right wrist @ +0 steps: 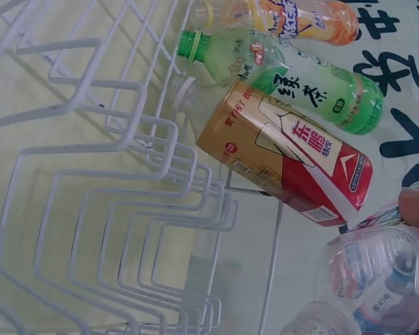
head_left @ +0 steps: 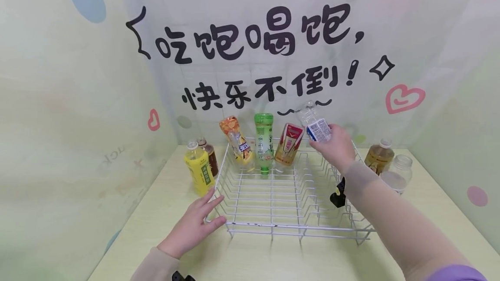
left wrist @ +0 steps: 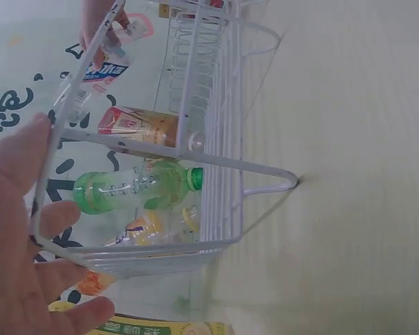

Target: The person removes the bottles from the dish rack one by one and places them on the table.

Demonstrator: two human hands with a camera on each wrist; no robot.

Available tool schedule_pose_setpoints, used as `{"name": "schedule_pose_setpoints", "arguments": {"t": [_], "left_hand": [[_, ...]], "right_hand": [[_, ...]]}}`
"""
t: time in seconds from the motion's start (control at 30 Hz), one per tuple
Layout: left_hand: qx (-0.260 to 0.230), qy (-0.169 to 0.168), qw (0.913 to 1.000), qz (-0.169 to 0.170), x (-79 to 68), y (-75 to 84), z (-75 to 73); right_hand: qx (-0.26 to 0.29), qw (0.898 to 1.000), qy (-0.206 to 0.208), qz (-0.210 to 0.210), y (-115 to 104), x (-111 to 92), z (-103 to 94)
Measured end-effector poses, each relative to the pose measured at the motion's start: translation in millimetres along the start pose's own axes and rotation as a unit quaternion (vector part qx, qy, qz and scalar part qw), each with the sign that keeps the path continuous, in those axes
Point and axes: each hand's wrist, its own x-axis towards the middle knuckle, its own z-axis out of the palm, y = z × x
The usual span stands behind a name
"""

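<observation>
My right hand (head_left: 339, 145) grips a clear plastic bottle (head_left: 311, 118) with a blue-and-white label, base up, above the back right of a white wire rack (head_left: 269, 225). In the right wrist view the neck of this clear bottle (right wrist: 321, 322) points away from the drinks in the rack. My left hand (head_left: 194, 224) rests on the rack's front left corner, fingers spread and loosely straight. Three bottles lean upside down along the rack's back: an orange-patterned one (head_left: 237, 144), a green one (head_left: 264, 142) and a red-and-gold one (head_left: 288, 145).
Left of the rack stand a yellow bottle (head_left: 199, 170) and a dark brown bottle (head_left: 209, 156). On the right are an amber bottle (head_left: 379, 156) and a clear wide-mouthed jar (head_left: 399, 172). Printed curtain walls (head_left: 78, 112) enclose the pale tabletop (head_left: 133, 233).
</observation>
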Motion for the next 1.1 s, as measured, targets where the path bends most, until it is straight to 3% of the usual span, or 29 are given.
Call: {"name": "schedule_pose_setpoints", "arguments": {"t": [0.23,0.47,0.6,0.87,1.0,1.1], "left_hand": [[0.061,-0.022,0.9976,0.025,9.3,15.6,-23.1],[0.110,-0.013,0.9906,0.080,37.5,42.7,-39.5],[0.138,-0.015,0.9856,0.096,56.4,61.6,-41.4],[0.180,0.006,0.9756,0.125,92.4,99.6,-41.7],[0.220,0.010,0.9653,0.140,110.5,110.6,-37.5],[0.255,0.000,0.9578,0.133,121.7,113.9,-32.0]], "right_hand": [[-0.080,0.995,-0.009,-0.064,-7,-4,0.7],[-0.114,0.987,-0.034,-0.111,-20,-16,6.7],[-0.142,0.979,-0.053,-0.140,-30,-24,13.7],[-0.208,0.951,-0.052,-0.224,-42,-38,26.8],[-0.222,0.941,-0.053,-0.248,-48,-43,31.9],[-0.233,0.933,-0.047,-0.271,-52,-46,35.4]]}}
